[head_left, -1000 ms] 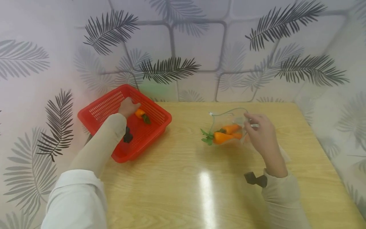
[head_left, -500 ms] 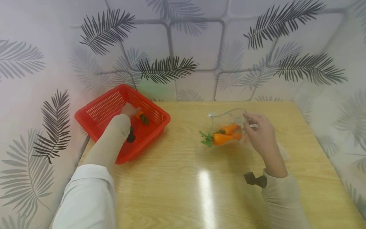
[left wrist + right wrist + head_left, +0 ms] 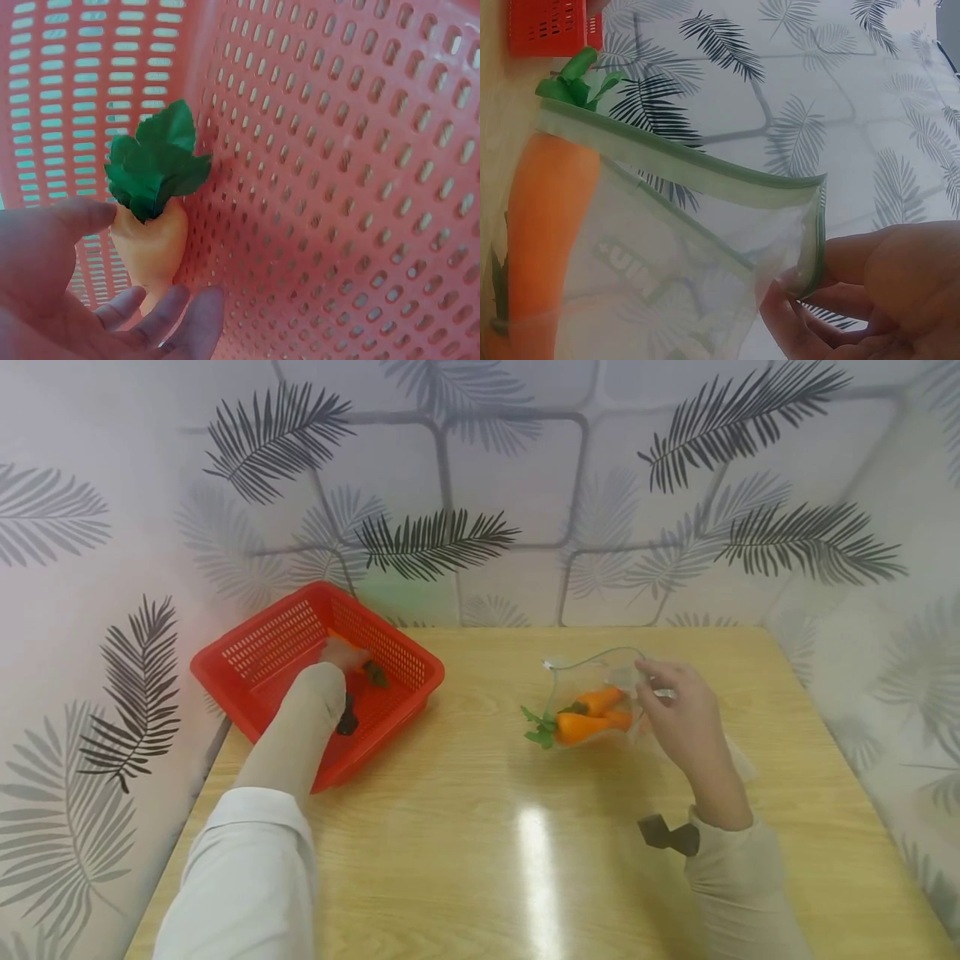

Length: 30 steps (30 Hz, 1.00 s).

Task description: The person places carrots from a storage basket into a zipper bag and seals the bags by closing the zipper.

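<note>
Head view: a red perforated basket (image 3: pixel 375 753) is standing at the left of a wood-grain table (image 3: pixel 442 860), with the person's left hand (image 3: pixel 343 654) hanging inside it. The left wrist view is showing this hand unclenched, its fingers bending loosely and spreading before an orange carrot (image 3: pixel 150 244) topped with green leaves (image 3: pixel 157 161). The carrot is lying in the basket, near where two slotted surfaces are meeting; whether the thumb is touching it, one cannot tell. The right wrist view is showing the right hand (image 3: pixel 885 292) pinching one corner of a clear bag (image 3: pixel 667 262) with a green rim. The bag's mouth is gaping, and at least two more carrots (image 3: pixel 577 727) are lying within, one leafy top protruding from the opening. Behind the table, a pale wall (image 3: pixel 510 477) is bearing printed fronds.
</note>
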{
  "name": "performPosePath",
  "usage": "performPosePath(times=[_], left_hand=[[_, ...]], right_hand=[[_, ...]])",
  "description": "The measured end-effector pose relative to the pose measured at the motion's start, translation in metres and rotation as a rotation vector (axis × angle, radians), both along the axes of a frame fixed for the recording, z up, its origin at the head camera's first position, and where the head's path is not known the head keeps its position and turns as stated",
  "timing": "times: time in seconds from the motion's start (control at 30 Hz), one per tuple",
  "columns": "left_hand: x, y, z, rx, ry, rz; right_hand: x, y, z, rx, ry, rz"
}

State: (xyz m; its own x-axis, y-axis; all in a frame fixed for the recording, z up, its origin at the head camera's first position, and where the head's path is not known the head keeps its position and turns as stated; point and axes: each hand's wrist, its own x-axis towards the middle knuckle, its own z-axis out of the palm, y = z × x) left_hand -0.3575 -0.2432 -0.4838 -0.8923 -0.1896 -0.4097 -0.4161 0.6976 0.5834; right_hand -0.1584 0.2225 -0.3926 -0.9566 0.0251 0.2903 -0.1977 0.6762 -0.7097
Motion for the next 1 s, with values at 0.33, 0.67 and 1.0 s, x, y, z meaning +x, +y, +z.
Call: performPosePath(times=[0.33, 0.67, 1.0], left_hand=[[0.004, -0.009, 0.006, 0.086, -0.133, -0.023], [0.015, -0.016, 0.001, 0.372, -0.141, 0.140], [0.015, -0.026, 0.017, 0.090, -0.050, -0.025]], right_hand=[[0.000, 0.000, -0.002, -0.008, 0.010, 0.000], [0.000, 0.001, -0.004, -0.006, -0.008, -0.003], [0.000, 0.000, -0.003, 0.008, 0.001, -0.002]])
